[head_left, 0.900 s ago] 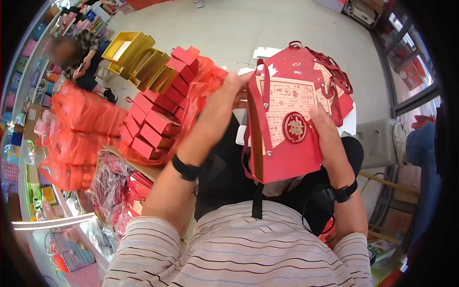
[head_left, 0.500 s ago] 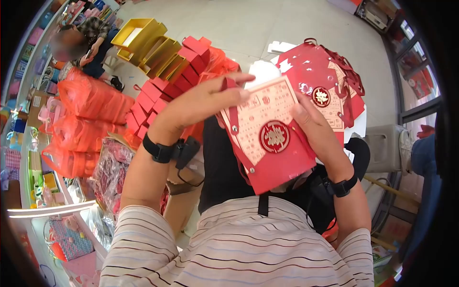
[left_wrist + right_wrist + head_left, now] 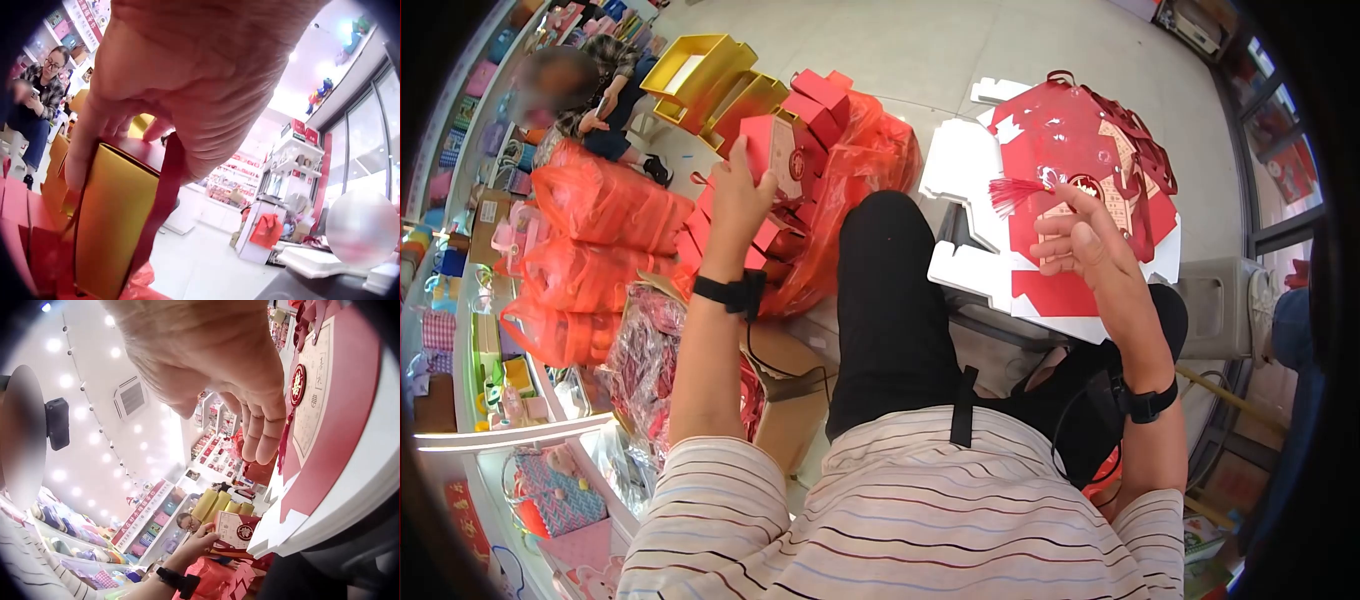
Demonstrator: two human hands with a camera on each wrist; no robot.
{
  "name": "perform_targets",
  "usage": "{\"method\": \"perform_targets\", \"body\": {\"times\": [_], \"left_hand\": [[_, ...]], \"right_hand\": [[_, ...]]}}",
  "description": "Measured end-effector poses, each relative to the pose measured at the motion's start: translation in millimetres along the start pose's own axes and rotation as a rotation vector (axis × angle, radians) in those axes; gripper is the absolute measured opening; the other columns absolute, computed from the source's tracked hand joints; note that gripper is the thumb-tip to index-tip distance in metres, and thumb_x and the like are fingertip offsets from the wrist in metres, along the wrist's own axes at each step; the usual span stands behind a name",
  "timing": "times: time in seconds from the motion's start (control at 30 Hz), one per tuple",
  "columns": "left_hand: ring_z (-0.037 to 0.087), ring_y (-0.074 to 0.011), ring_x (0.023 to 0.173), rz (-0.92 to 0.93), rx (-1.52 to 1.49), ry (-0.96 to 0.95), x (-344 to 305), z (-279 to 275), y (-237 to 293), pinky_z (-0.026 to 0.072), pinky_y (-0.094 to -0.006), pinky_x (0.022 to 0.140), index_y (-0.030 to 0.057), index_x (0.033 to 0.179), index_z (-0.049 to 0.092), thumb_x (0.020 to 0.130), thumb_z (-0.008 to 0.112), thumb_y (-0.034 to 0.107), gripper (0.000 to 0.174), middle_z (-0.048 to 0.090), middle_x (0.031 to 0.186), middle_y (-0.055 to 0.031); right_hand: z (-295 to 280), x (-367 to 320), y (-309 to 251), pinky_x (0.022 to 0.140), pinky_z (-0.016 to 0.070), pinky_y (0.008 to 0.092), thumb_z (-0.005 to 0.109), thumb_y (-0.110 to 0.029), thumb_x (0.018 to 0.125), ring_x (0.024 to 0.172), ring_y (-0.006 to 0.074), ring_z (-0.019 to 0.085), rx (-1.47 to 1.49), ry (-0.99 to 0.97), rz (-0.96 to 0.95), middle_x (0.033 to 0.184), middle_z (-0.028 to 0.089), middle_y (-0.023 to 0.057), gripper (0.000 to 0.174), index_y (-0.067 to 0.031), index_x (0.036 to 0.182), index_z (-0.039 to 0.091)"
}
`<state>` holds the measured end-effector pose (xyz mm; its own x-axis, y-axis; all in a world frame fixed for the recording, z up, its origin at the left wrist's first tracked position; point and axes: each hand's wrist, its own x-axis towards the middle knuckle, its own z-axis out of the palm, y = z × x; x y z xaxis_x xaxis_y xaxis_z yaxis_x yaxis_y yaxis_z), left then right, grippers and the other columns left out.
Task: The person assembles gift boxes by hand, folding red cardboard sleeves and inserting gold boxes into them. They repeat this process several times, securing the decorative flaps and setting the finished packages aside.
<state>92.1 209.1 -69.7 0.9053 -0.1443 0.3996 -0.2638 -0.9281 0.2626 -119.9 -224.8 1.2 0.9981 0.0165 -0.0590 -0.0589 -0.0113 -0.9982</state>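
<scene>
Head view: left hand (image 3: 738,205) grips red box (image 3: 768,145), now shifted to stacked boxes (image 3: 821,92), freeing the loose-fingered right hand (image 3: 1102,250).

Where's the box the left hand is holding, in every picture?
Head: the red box is left of the middle, in the upper part.
Left wrist: the box is at the lower left, its gold side showing.
Right wrist: the box is low down, a bit right of the middle, with its cream label showing.
Shared landmark: the left hand, gripping the box in all three.
</scene>
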Motion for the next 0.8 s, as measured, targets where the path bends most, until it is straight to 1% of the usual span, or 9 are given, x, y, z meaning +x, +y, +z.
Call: {"method": "perform_targets", "body": {"times": [0.07,0.2,0.23,0.33,0.43,0.53,0.63,0.73,0.8], "left_hand": [[0.061,-0.0517,0.105,-0.002,0.013,0.023,-10,18,-2,0.054,-0.0516,0.091,0.0087,0.156,0.039,0.092,0.07,0.027,0.074,0.051,0.123,-0.0357],[0.062,-0.0521,0.103,-0.198,-0.02,-0.036,-27,42,6,0.054,-0.0523,0.09,0.0077,0.156,0.038,0.092,0.07,0.025,0.074,0.05,0.124,-0.0372],[0.063,-0.0514,0.104,-0.204,0.003,-0.04,-29,49,5,0.0547,-0.0525,0.089,0.0081,0.157,0.037,0.091,0.071,0.028,0.076,0.051,0.124,-0.0373],[0.064,-0.0505,0.101,-0.288,0.164,-0.16,-35,66,6,0.0557,-0.0524,0.087,0.0083,0.158,0.035,0.09,0.071,0.037,0.082,0.055,0.118,-0.0358],[0.067,-0.0498,0.099,-0.326,0.253,-0.25,-37,77,0,0.0566,-0.0523,0.085,0.0096,0.159,0.033,0.09,0.067,0.05,0.087,0.06,0.114,-0.0342],[0.069,-0.0487,0.099,-0.42,0.29,-0.297,-33,84,-9,0.0568,-0.0519,0.085,0.0072,0.159,0.032,0.09,0.062,0.058,0.091,0.065,0.114,-0.0339],[0.071,-0.0451,0.103,-0.483,0.257,-0.313,-26,82,-21,0.0565,-0.0515,0.087,0.0024,0.159,0.031,0.091,0.059,0.062,0.094,0.069,0.115,-0.0332],[0.071,-0.0435,0.106,-0.499,0.242,-0.372,-23,83,-26,0.0555,-0.0513,0.09,-0.0033,0.157,0.031,0.092,0.058,0.062,0.096,0.072,0.114,-0.031],[0.071,-0.0434,0.107,-0.485,0.269,-0.413,-26,105,-43,0.0548,-0.0512,0.091,-0.0055,0.156,0.031,0.094,0.056,0.064,0.096,0.073,0.113,-0.0301]], "right_hand": [[0,-3,0,0.089,0.0545,0.031,0.045,-0.041,0.112,0.104,0.0186,0.068,0.004,-0.012,0.01,0.122,0.064,0.015,0.058,-0.0015,0.154,0.042],[-2,-6,-1,0.086,0.0551,0.0303,0.044,-0.039,0.112,0.101,0.0177,0.069,0.021,-0.061,0.028,0.12,0.065,0.015,0.056,-0.0007,0.153,0.042],[-2,-7,0,0.085,0.0553,0.0301,0.044,-0.039,0.112,0.1,0.0176,0.07,0.025,-0.062,0.032,0.119,0.065,0.0149,0.056,-0.0006,0.153,0.042],[-2,-10,0,0.083,0.0558,0.0295,0.044,-0.038,0.112,0.097,0.0176,0.071,0.03,-0.072,0.05,0.117,0.065,0.0145,0.055,-0.0003,0.153,0.042],[-4,-10,2,0.082,0.0563,0.0294,0.044,-0.038,0.113,0.096,0.0181,0.071,0.027,-0.081,0.063,0.115,0.065,0.0144,0.055,-0.0004,0.153,0.042],[-7,-11,3,0.082,0.0566,0.0294,0.044,-0.037,0.113,0.095,0.0185,0.072,0.02,-0.077,0.076,0.115,0.065,0.0143,0.054,-0.0002,0.152,0.041],[-8,-12,6,0.082,0.0568,0.0296,0.044,-0.036,0.113,0.095,0.0185,0.072,0.024,-0.071,0.093,0.115,0.065,0.0142,0.053,-0.0001,0.152,0.041],[-8,-10,6,0.082,0.0571,0.0297,0.044,-0.036,0.113,0.094,0.0186,0.072,0.027,-0.072,0.116,0.114,0.066,0.0142,0.052,-0.0003,0.151,0.042],[-8,-8,5,0.082,0.0573,0.0298,0.044,-0.035,0.113,0.094,0.0185,0.072,0.031,-0.066,0.141,0.113,0.066,0.0141,0.051,-0.0004,0.151,0.042]]}}
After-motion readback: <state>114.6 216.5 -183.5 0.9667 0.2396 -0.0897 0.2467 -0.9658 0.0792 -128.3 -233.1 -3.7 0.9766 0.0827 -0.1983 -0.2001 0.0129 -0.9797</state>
